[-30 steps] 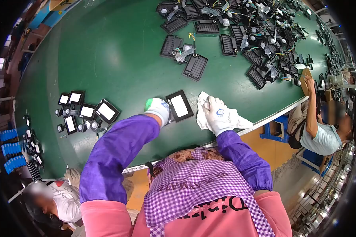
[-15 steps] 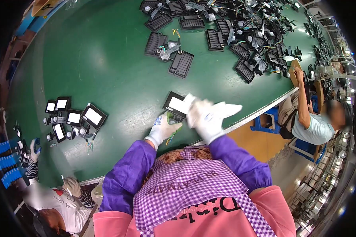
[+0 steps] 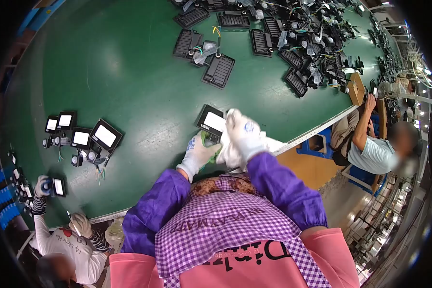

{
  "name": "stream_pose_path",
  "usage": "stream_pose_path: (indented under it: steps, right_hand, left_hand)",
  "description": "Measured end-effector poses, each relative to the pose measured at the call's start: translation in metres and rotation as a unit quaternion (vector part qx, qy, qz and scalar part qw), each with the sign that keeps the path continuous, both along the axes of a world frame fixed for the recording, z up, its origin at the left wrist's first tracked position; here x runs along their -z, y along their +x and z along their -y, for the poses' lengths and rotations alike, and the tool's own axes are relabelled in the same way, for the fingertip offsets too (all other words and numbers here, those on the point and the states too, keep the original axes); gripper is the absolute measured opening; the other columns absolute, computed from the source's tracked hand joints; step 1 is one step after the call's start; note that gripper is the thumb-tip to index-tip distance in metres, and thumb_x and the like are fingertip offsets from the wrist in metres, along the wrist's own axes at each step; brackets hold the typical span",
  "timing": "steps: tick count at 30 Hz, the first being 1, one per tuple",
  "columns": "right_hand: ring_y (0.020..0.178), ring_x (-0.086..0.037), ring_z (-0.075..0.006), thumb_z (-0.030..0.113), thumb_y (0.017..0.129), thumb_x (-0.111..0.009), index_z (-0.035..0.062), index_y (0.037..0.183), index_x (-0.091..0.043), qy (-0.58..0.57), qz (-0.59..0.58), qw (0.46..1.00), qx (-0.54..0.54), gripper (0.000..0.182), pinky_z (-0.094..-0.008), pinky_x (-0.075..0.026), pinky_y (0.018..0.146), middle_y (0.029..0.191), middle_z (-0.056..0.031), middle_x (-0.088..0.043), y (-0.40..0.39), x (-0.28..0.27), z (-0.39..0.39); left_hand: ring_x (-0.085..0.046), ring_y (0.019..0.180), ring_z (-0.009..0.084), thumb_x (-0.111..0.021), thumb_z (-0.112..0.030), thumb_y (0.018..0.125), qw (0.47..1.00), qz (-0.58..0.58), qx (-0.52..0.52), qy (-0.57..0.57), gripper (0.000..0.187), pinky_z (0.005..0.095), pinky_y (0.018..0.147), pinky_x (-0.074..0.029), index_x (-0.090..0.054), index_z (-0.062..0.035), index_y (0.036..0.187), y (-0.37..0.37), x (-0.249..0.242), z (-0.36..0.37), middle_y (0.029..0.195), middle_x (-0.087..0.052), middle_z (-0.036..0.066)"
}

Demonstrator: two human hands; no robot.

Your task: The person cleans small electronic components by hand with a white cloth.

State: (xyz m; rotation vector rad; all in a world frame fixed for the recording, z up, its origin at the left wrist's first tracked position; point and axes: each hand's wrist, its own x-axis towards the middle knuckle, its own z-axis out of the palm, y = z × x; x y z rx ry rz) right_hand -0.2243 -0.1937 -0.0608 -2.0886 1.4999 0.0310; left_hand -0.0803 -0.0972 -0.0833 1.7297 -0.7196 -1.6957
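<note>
An LED floodlight point(image 3: 211, 120) with a black frame and a white face is tilted up in front of me, above the green table. My left hand point(image 3: 199, 152), in a white glove with green at the fingers, is closed round its lower side. My right hand point(image 3: 245, 135), also gloved, grips a white cloth point(image 3: 230, 152) against the floodlight's right edge. Part of the cloth hangs down toward the table edge. The right end of the floodlight is hidden behind cloth and glove.
Several floodlights point(image 3: 105, 136) lie face up at left on the green table point(image 3: 144, 91). A large heap of floodlights with wires point(image 3: 317, 53) covers the far right. A co-worker point(image 3: 77, 245) sits at lower left; another person point(image 3: 372, 149) sits at right beside a cardboard box point(image 3: 355, 89).
My right hand and the cloth have shifted, with the cloth now hanging lower beside the floodlight. My left hand keeps its hold. At left, a co-worker's floodlight has come into view, face showing.
</note>
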Motion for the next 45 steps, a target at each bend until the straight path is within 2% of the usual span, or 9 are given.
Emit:
stream_pose_path:
  steps: [5, 10, 23, 26, 29, 34, 40, 43, 45]
  right_hand:
    - [0.087, -0.066, -0.0385, 0.032, 0.099, -0.048, 0.0086, 0.104, -0.057, -0.026, -0.049, 0.995, -0.086, 0.025, -0.05, -0.05, 0.076, 0.093, -0.0213, -0.068, -0.003, -0.005, 0.003]
    - [0.089, -0.065, -0.0421, 0.03, 0.096, -0.047, 0.0078, 0.103, -0.057, 0.03, -0.046, 0.994, -0.099, 0.025, -0.0503, -0.051, 0.078, 0.092, -0.0207, -0.068, 0.017, 0.01, 0.028]
    - [0.096, -0.066, -0.0385, 0.028, 0.097, -0.046, 0.0104, 0.113, -0.06, 0.042, -0.093, 0.99, -0.094, 0.027, -0.046, -0.051, 0.083, 0.099, -0.0183, -0.07, 0.048, 0.006, 0.052]
    - [0.091, -0.066, -0.0393, 0.03, 0.096, -0.047, 0.0092, 0.107, -0.059, 0.205, 0.023, 0.971, -0.119, 0.026, -0.048, -0.052, 0.081, 0.095, -0.0181, -0.069, 0.066, -0.024, 0.047]
    - [0.082, -0.067, -0.0403, 0.03, 0.095, -0.048, 0.0078, 0.1, -0.057, 0.077, -0.035, 0.946, -0.312, 0.024, -0.0495, -0.052, 0.075, 0.085, -0.019, -0.068, 0.087, -0.007, 0.022]
    - [0.086, -0.069, -0.0327, 0.022, 0.091, -0.055, -0.0003, 0.107, -0.064, 0.051, -0.029, 0.995, -0.082, 0.029, -0.0406, -0.053, 0.076, 0.094, -0.0204, -0.067, 0.097, 0.002, 0.065]
    - [0.085, -0.069, -0.0322, 0.018, 0.091, -0.053, 0.0011, 0.101, -0.062, -0.057, -0.093, 0.884, -0.454, 0.022, -0.0428, -0.054, 0.071, 0.095, -0.0197, -0.068, 0.089, -0.044, 0.034]
    - [0.087, -0.068, -0.0309, 0.016, 0.096, -0.047, 0.0041, 0.097, -0.06, 0.262, 0.17, 0.945, 0.094, 0.018, -0.0411, -0.054, 0.075, 0.096, -0.0154, -0.07, 0.1, -0.027, 0.042]
    - [0.085, -0.068, -0.0327, 0.019, 0.096, -0.049, 0.0059, 0.101, -0.06, 0.036, -0.017, 0.995, -0.088, 0.018, -0.0423, -0.053, 0.078, 0.095, -0.0169, -0.07, 0.085, 0.032, 0.066]
  left_hand:
    - [-0.063, 0.067, 0.0129, -0.073, -0.01, 0.082, 0.974, 0.109, 0.008, -0.199, 0.039, 0.0281, 0.055, -0.052, -0.057, 0.0013, 0.116, -0.003, 0.045, -0.012, 0.09, -0.067, 0.007]
    - [-0.064, 0.089, 0.0158, -0.077, -0.017, 0.08, 0.997, -0.026, 0.069, 0.026, 0.048, 0.0322, 0.081, -0.054, -0.057, 0.001, 0.119, 0.018, -0.006, 0.008, 0.101, -0.068, 0.01]
    - [-0.061, 0.086, 0.0122, -0.079, -0.014, 0.078, 0.993, 0.048, -0.031, -0.099, 0.046, 0.0289, 0.079, -0.052, -0.058, -0.0002, 0.116, 0.011, 0.027, -0.002, 0.103, -0.065, 0.006]
    - [-0.062, 0.093, 0.0125, -0.078, -0.016, 0.079, 0.988, 0.118, -0.044, -0.089, 0.051, 0.0297, 0.081, -0.053, -0.055, -0.0001, 0.121, 0.009, 0.037, -0.006, 0.11, -0.063, 0.007]
    - [-0.061, 0.1, 0.0153, -0.078, -0.018, 0.079, 0.987, 0.105, 0.01, -0.119, 0.054, 0.0314, 0.087, -0.051, -0.053, -0.0001, 0.124, 0.022, 0.028, -0.006, 0.112, -0.063, 0.009]
    - [-0.057, 0.113, 0.0196, -0.079, -0.018, 0.078, 0.996, 0.025, 0.047, -0.066, 0.065, 0.034, 0.099, -0.046, -0.05, -0.0002, 0.133, 0.043, 0.004, 0.005, 0.122, -0.062, 0.012]
    - [-0.058, 0.112, 0.0197, -0.08, -0.019, 0.075, 0.992, -0.005, 0.042, -0.115, 0.067, 0.0337, 0.099, -0.045, -0.051, -0.0012, 0.133, 0.053, 0.01, 0.002, 0.123, -0.063, 0.011]
    - [-0.06, 0.113, 0.0246, -0.08, -0.023, 0.073, 0.995, -0.042, 0.008, -0.088, 0.067, 0.0343, 0.099, -0.046, -0.053, -0.0009, 0.13, 0.049, 0.011, -0.002, 0.122, -0.064, 0.014]
    - [-0.06, 0.112, 0.0238, -0.081, -0.023, 0.073, 0.995, -0.033, 0.0, -0.097, 0.066, 0.0338, 0.098, -0.046, -0.054, -0.0014, 0.129, 0.053, 0.008, 0.0, 0.121, -0.065, 0.014]
